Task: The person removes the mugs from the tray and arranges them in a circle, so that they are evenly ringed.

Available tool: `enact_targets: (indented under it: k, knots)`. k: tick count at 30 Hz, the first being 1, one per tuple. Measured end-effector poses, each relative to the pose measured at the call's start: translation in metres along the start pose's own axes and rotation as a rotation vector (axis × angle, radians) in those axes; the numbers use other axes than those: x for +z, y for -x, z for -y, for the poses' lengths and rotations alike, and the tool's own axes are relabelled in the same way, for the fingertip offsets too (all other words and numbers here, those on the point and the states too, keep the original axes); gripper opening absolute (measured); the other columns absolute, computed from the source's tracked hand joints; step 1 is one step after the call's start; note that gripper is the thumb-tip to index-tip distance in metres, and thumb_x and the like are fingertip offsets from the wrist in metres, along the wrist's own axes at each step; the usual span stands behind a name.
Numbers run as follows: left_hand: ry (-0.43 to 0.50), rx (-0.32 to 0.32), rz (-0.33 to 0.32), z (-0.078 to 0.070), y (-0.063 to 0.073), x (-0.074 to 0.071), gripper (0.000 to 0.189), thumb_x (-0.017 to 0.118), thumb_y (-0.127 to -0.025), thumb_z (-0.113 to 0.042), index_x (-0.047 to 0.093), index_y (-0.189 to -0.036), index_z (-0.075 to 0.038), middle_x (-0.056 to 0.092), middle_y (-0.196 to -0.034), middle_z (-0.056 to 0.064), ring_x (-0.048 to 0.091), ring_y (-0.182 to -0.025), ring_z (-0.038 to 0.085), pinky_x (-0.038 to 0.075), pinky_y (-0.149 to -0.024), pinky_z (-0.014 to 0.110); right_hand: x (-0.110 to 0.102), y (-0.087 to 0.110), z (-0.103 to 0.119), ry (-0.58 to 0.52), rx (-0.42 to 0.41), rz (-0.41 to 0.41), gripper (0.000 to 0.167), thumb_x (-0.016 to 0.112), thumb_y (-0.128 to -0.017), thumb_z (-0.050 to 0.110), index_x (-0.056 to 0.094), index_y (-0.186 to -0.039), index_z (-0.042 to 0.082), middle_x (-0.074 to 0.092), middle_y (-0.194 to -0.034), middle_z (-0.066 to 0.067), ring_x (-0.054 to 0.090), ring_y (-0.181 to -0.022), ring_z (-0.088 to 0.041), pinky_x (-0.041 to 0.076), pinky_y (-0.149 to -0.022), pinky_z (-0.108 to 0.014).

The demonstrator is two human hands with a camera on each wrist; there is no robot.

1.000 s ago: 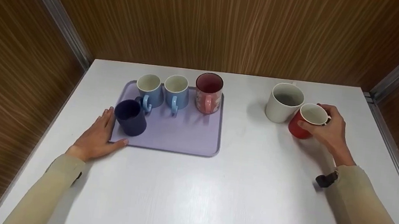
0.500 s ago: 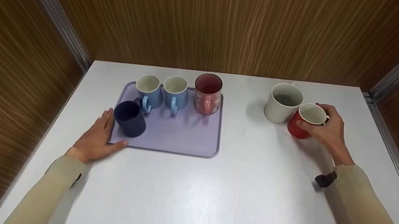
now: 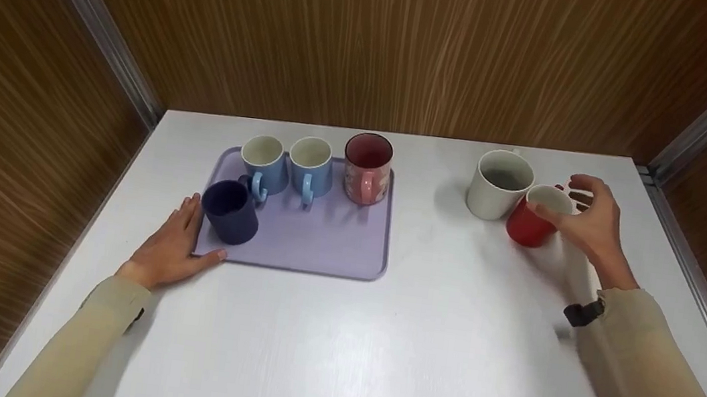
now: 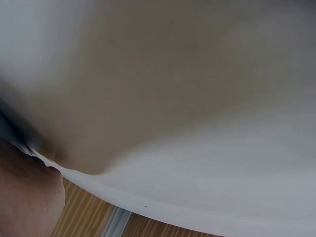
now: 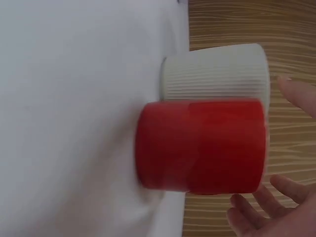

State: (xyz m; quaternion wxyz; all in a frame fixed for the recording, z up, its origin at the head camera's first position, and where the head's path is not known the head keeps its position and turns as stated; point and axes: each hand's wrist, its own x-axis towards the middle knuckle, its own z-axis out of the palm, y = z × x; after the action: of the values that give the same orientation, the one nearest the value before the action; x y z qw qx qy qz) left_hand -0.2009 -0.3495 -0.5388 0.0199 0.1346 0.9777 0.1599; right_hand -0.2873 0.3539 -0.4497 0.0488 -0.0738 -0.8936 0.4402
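Note:
A red mug [image 3: 527,228] with a white inside stands upright on the white table, right beside a larger white mug [image 3: 486,197]. My right hand [image 3: 598,223] hovers at the red mug's right side, thumb over its rim and fingers spread away from it. In the right wrist view the fingers [image 5: 291,187] are parted around the mug's rim end. My left hand [image 3: 166,250] lies flat at the near left corner of a lilac tray [image 3: 321,245], thumb along its front edge. Nearest to that hand on the tray is a dark navy mug [image 3: 236,221].
Two light blue mugs, a left one [image 3: 273,177] and a right one [image 3: 320,182], stand along the tray's back with a pink patterned mug [image 3: 354,182]. Wood-grain panels [image 3: 406,43] enclose the white table [image 3: 334,358] at the back and sides.
My right hand has let go of the red mug, its fingers lifting and spreading to the right. The red mug stays beside the white one. My left hand has not moved.

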Motion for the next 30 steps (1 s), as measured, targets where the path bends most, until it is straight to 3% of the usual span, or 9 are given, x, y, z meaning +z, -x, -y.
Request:
enact_targets:
  k: [6,13,21,25,30]
  knots:
    - [0.005,-0.002,0.005,0.001,0.001,0.001,0.116,0.062,-0.099,-0.067,0.003,-0.168,0.005,0.004,-0.177,0.028,0.005,-0.165,0.047,0.013,-0.133,0.061,-0.001,0.008,0.029,-0.041,-0.106,-0.006,0.091,0.087,-0.088,0.043,0.042,-0.159,0.011,0.050,-0.157,-0.019,0.049,-0.145,-0.044,0.043,-0.120,-0.063]
    - [0.015,-0.020,0.037,0.002,0.001,0.000,0.117,0.059,-0.100,-0.070,-0.003,-0.169,0.002,-0.001,-0.178,0.025,0.000,-0.166,0.043,0.010,-0.134,0.059,0.018,0.014,0.071,-0.039,-0.251,0.026,0.081,0.090,-0.086,0.041,0.050,-0.150,0.009,0.058,-0.149,-0.019,0.055,-0.139,-0.041,0.043,-0.121,-0.059]
    - [0.002,-0.010,0.026,0.001,-0.003,-0.004,0.115,0.060,-0.100,-0.067,0.001,-0.168,0.005,0.002,-0.178,0.027,0.002,-0.165,0.046,0.012,-0.134,0.060,0.049,0.017,0.113,-0.075,-0.356,0.080,0.080,0.091,-0.084,0.041,0.054,-0.148,0.010,0.059,-0.149,-0.013,0.053,-0.142,-0.033,0.041,-0.123,-0.057]
    - [0.005,-0.011,0.027,0.000,-0.003,-0.004,0.115,0.060,-0.100,-0.067,0.002,-0.169,0.004,0.002,-0.178,0.027,0.002,-0.165,0.046,0.012,-0.134,0.060,0.071,0.017,0.132,-0.096,-0.374,0.107,0.086,0.094,-0.080,0.045,0.054,-0.148,0.010,0.060,-0.149,-0.012,0.054,-0.141,-0.030,0.041,-0.123,-0.052]
    - [0.013,-0.015,0.038,-0.001,-0.001,-0.001,0.116,0.060,-0.099,-0.069,0.001,-0.169,0.004,0.001,-0.178,0.027,0.001,-0.165,0.046,0.011,-0.134,0.060,0.101,0.019,0.154,-0.095,-0.463,0.145,0.088,0.095,-0.079,0.043,0.054,-0.149,0.008,0.063,-0.146,-0.014,0.057,-0.138,-0.030,0.044,-0.121,-0.051]
